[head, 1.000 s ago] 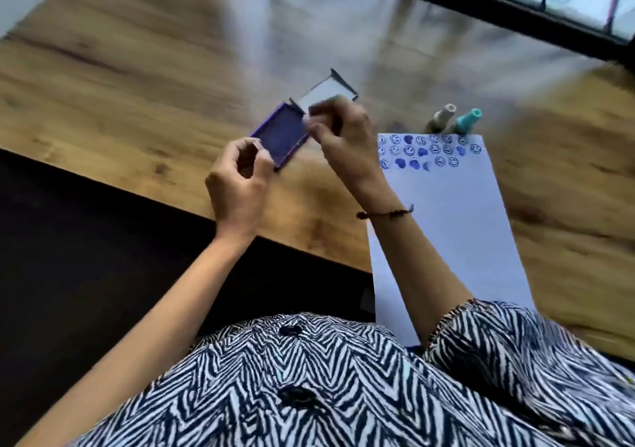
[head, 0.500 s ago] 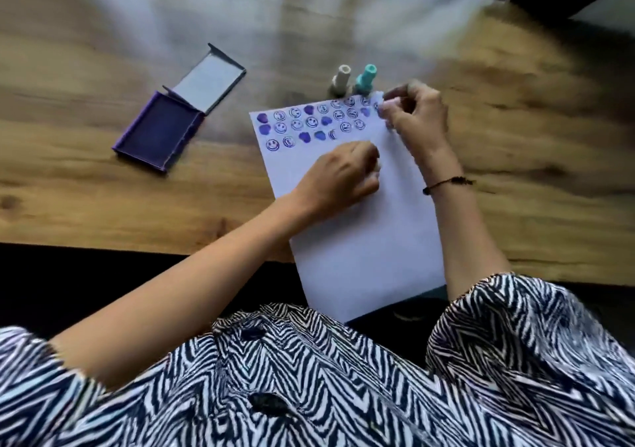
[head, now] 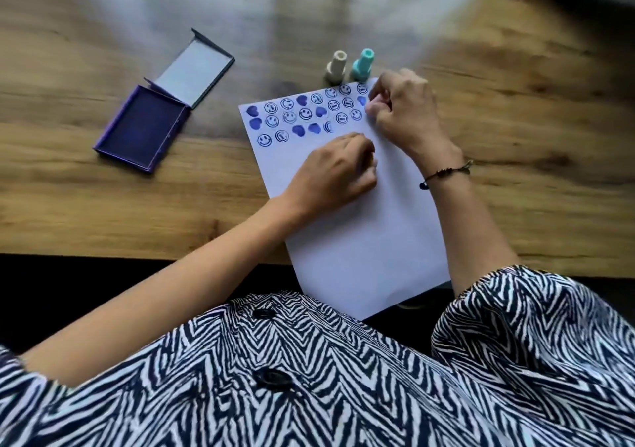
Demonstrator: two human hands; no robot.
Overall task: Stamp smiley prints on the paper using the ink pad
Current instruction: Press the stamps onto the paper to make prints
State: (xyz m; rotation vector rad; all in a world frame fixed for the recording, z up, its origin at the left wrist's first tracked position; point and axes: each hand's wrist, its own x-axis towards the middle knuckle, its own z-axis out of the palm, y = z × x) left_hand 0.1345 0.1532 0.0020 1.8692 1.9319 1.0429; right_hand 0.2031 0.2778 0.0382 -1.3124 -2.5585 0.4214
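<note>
A white paper (head: 360,233) lies on the wooden table, its near end hanging over the table edge. Rows of blue smiley and heart prints (head: 304,114) fill its far end. My right hand (head: 402,113) is closed around a small stamp, mostly hidden by the fingers, and presses down at the paper's far right corner beside the prints. My left hand (head: 336,171) rests on the paper just below the prints, fingers curled, holding nothing. The purple ink pad (head: 144,130) sits uncovered to the left of the paper, its lid (head: 197,68) folded back.
A beige stamp (head: 336,67) and a teal stamp (head: 362,65) stand upright just beyond the paper's far edge, close to my right hand. The wooden table (head: 103,199) ends at a dark front edge near my body.
One second ago both hands were at the ink pad, the right one pressing onto it. Both have since moved right onto the paper; over the last half second they have barely shifted.
</note>
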